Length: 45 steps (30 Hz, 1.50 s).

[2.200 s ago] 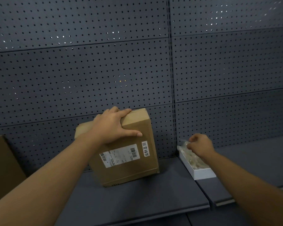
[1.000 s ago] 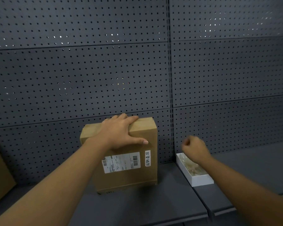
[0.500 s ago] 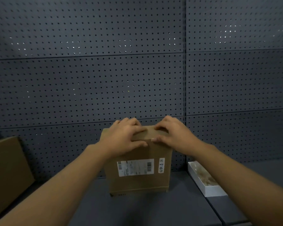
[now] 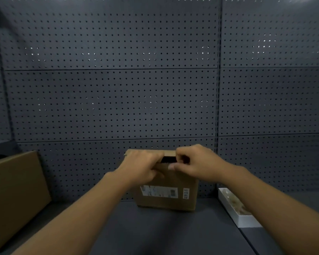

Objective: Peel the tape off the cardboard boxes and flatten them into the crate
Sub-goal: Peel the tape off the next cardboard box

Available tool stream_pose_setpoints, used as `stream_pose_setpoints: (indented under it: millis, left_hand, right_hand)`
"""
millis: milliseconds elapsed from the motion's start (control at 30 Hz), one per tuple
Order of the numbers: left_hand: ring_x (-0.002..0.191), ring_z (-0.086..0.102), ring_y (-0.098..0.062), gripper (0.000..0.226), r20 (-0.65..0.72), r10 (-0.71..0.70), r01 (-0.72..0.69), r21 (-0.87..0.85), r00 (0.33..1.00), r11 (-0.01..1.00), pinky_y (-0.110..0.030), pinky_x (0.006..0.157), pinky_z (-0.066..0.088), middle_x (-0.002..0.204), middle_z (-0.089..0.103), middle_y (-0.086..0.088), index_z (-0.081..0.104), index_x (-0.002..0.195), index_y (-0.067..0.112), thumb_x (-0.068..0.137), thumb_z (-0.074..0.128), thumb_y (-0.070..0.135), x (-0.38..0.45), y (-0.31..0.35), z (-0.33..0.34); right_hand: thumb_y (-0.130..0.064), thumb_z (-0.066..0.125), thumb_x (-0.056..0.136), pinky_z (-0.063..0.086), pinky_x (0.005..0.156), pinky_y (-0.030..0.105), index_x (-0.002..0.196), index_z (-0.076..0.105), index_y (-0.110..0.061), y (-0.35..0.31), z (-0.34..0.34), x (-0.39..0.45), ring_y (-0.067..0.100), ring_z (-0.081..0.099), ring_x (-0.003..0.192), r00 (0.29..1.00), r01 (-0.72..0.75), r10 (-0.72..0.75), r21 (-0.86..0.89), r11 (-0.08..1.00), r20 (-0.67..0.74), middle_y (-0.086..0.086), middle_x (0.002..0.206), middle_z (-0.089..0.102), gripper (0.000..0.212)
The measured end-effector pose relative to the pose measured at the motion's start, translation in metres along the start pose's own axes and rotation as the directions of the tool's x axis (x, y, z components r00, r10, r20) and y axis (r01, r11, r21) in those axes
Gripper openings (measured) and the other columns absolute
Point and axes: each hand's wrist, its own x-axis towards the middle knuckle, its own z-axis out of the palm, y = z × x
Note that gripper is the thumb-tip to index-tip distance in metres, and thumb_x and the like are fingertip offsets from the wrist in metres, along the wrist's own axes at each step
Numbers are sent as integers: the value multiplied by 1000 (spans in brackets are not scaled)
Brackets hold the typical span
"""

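- Head view, lower centre: left hand (image 4: pixel 143 167) w/ fingers curled over the top front edge of the cardboard box (image 4: pixel 166 190), gripping it.
- Right hand (image 4: pixel 193 162) just beside it, fingers curled at the same top edge, pinching the box's flap; a dark gap shows between the two hands.
- Tape itself too blurred to make out.
- Box stands upright on the dark surface (image 4: pixel 155 229), back against the pegboard wall (image 4: pixel 118 98); white shipping label (image 4: pixel 159 191) on its front, small white sticker (image 4: pixel 186 193) to the label's right.
- Lower left of frame: second cardboard box (image 4: pixel 13 196), well apart.
- Lower right: white tray (image 4: pixel 245 220) w/ crumpled clear stuff inside, partly behind the right forearm.
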Motion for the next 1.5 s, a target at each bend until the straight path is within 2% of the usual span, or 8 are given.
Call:
stream_pose_setpoints:
  millis: [200, 333, 600, 833, 933, 1067, 1200, 1500]
  left_hand:
    - [108, 62, -17, 35, -17, 33, -33, -3, 999, 999, -38, 73, 52, 149, 44, 17, 36, 90, 34, 92, 70, 43, -7, 3, -2]
    - [144, 37, -13, 25, 62, 77, -73, -60, 995, 996, -40, 103, 43, 172, 10, 15, 44, 93, 27, 96, 68, 34, -15, 9, -4]
    - [158, -12, -11, 26, 35, 208, -209, 18, 978, 978, -48, 127, -12, 172, -1, 8, 41, 96, 35, 95, 67, 38, -10, 8, 13]
    - [157, 16, -14, 26, -50, 216, -213, 55, 975, 975, -46, 130, 6, 166, 34, 5, 60, 109, 29, 96, 63, 51, -14, 5, 12]
    - [127, 50, -13, 48, -129, 137, -120, 133, 982, 984, -40, 118, 29, 125, 67, 13, 67, 96, 33, 102, 36, 69, -19, 4, 11]
    - [92, 53, -10, 69, -182, -190, 201, 42, 965, 979, -38, 98, 28, 77, 63, 14, 64, 85, 32, 107, 4, 57, -24, 14, 4]
    - [115, 53, -16, 21, -34, -519, 494, -260, 854, 830, -49, 105, 31, 103, 63, 12, 63, 112, 35, 105, 44, 35, -21, 17, 1]
    - [128, 30, -32, 52, 99, -541, 545, -277, 835, 791, -37, 91, 43, 117, 34, -1, 61, 138, 27, 92, 62, 3, -14, 9, -12]
  right_hand:
    - [-46, 38, 107, 54, 76, 36, 113, 68, -28, 2, -8, 3, 13, 64, 88, 994, -102, 98, -89, 991, -42, -5, 103, 70, 35]
    - [-44, 34, 106, 48, 80, 35, 158, 32, -35, 1, 2, 2, 10, 55, 107, 990, -118, 125, -91, 989, 71, -12, 145, 44, 52]
    - [-56, 48, 99, 46, 68, 34, 84, 57, -22, 2, 0, 0, 17, 48, 88, 968, -251, 241, -286, 925, -69, -2, 102, 36, 38]
    - [-16, 56, 97, 51, 71, 40, 104, 47, -22, 15, 11, -2, 23, 54, 81, 921, -384, 374, -84, 920, -111, 2, 107, 43, 13]
    - [-8, 54, 96, 41, 65, 34, 106, 43, -22, 24, 12, -5, 22, 54, 84, 906, -410, 409, 15, 912, -113, 5, 105, 53, 21]
    - [-3, 56, 93, 35, 54, 29, 102, 44, -20, 32, 10, -10, 17, 51, 72, 890, -432, 445, 124, 893, -102, 5, 93, 56, 23]
    - [-6, 57, 96, 38, 57, 29, 106, 45, -22, 25, 13, -8, 16, 53, 74, 901, -403, 416, 122, 907, -121, 2, 95, 55, 22]
    - [-4, 56, 95, 39, 57, 32, 114, 43, -16, 17, 15, -9, 20, 54, 73, 906, -415, 420, 81, 906, -52, 5, 94, 53, 26]
